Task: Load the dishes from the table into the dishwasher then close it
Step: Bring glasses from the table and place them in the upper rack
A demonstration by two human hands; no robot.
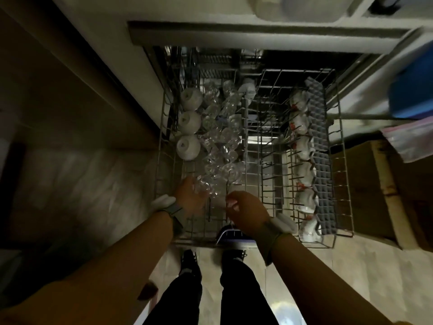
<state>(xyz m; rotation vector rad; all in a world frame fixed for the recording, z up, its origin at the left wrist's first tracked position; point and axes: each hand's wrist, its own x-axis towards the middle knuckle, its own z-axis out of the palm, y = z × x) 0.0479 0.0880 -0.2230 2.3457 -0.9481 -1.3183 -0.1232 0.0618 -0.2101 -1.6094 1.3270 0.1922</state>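
The dishwasher's upper wire rack [344, 174] is pulled out below me. Three white bowls [190, 118] sit upside down along its left side. Beside them stand several clear glasses [225, 146] in rows. White cups with red marks [302, 148] line the right side next to a grey grid shelf [319, 146]. My left hand [191, 195] holds a clear glass [206, 187] at the rack's near left. My right hand [246, 208] hovers just right of it with curled fingers; what they pinch is too blurred to tell.
The counter edge [257, 31] runs above the dishwasher opening. A blue container [412, 87] is at the upper right, a cardboard box [375, 188] on the floor at right. My feet [210, 261] stand on pale tile in front of the rack.
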